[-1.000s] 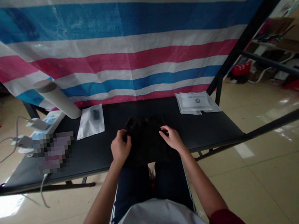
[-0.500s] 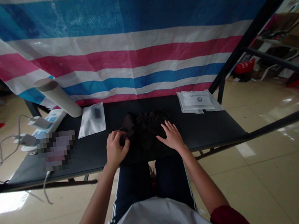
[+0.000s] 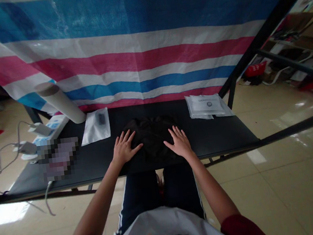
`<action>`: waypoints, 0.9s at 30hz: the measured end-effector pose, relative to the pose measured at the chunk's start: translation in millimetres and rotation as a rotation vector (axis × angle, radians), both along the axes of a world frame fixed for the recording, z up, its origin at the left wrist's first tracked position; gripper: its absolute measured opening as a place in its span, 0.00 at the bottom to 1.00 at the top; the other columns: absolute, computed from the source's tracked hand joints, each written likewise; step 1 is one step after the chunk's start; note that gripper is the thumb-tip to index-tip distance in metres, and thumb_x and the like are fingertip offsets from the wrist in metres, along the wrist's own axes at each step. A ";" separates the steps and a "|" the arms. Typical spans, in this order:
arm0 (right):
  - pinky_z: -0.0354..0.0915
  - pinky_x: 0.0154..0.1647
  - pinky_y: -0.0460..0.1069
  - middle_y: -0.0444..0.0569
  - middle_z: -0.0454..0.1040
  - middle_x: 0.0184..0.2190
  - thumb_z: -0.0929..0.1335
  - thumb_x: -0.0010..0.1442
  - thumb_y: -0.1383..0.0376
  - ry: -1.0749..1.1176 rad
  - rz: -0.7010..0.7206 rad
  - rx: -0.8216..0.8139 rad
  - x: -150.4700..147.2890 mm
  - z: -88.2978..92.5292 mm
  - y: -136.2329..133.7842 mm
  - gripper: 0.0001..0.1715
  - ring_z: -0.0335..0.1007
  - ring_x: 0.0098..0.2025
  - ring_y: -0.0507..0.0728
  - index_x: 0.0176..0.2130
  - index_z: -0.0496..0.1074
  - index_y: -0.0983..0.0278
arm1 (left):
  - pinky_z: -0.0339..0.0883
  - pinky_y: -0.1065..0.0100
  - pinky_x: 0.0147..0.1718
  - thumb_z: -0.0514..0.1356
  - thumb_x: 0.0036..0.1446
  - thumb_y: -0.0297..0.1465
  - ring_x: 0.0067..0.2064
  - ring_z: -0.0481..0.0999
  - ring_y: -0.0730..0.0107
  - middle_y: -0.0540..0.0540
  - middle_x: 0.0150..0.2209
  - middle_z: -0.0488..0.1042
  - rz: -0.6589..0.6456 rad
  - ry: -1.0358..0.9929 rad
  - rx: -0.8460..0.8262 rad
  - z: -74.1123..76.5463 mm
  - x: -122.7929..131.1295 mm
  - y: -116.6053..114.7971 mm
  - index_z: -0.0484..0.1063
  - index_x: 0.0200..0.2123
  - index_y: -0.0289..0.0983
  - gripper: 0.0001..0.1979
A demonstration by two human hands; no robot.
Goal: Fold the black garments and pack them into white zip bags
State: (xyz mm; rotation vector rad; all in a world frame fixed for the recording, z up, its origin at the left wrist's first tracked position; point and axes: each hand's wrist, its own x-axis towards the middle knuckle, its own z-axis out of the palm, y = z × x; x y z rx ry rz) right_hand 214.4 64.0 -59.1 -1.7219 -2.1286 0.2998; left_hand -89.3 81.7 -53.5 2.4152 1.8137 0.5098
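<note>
A crumpled piece of black fabric [image 3: 154, 136] lies on the black table [image 3: 215, 137] in front of me; its exact kind is hard to make out against the dark top. My left hand [image 3: 124, 148] rests flat at its left edge, fingers spread and pointing away from me. On the fabric's right edge lies my right hand [image 3: 178, 141], also flat with the fingers apart. Neither hand grips anything.
A frosted zip bag [image 3: 95, 126] lies at the back left, beside a leaning white bottle [image 3: 61, 102]. Further left are a power strip [image 3: 51, 127] with chargers and a blurred-out phone [image 3: 62, 156]. Several white packets [image 3: 207, 106] lie back right. A striped sheet [image 3: 138, 59] hangs behind.
My left hand has let go of the bunched fabric and opened out flat. The fabric's left part now lies flatter. My right hand has stayed almost in place.
</note>
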 end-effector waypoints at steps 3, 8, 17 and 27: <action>0.41 0.69 0.63 0.59 0.49 0.69 0.64 0.61 0.45 0.036 -0.002 0.000 -2.4 -1.1 2.2 0.43 0.42 0.71 0.66 0.66 0.58 0.65 | 0.48 0.41 0.63 0.56 0.56 0.55 0.69 0.52 0.43 0.40 0.68 0.57 -0.006 0.020 -0.003 0.2 -3.6 2.2 0.58 0.66 0.44 0.38; 0.48 0.68 0.61 0.56 0.59 0.66 0.63 0.61 0.43 0.360 0.021 0.006 15.1 -1.7 7.8 0.39 0.50 0.69 0.62 0.63 0.62 0.62 | 0.46 0.41 0.63 0.55 0.59 0.52 0.69 0.51 0.44 0.40 0.67 0.57 -0.045 0.009 -0.021 -0.3 -8.6 5.4 0.58 0.65 0.44 0.36; 0.54 0.65 0.60 0.59 0.64 0.63 0.59 0.62 0.43 0.248 -0.305 0.102 145.0 -19.9 -14.7 0.38 0.53 0.68 0.64 0.59 0.67 0.65 | 0.53 0.50 0.64 0.50 0.63 0.49 0.67 0.55 0.51 0.36 0.64 0.60 -0.089 -0.098 -0.009 4.7 -51.7 2.3 0.60 0.63 0.36 0.32; 0.43 0.66 0.69 0.66 0.50 0.69 0.52 0.63 0.42 -0.205 -0.840 -0.104 286.8 -32.3 -13.9 0.50 0.41 0.70 0.71 0.68 0.51 0.76 | 0.56 0.50 0.62 0.49 0.62 0.50 0.65 0.60 0.50 0.36 0.63 0.61 -0.058 0.003 0.053 -3.5 -75.9 -2.8 0.61 0.62 0.36 0.32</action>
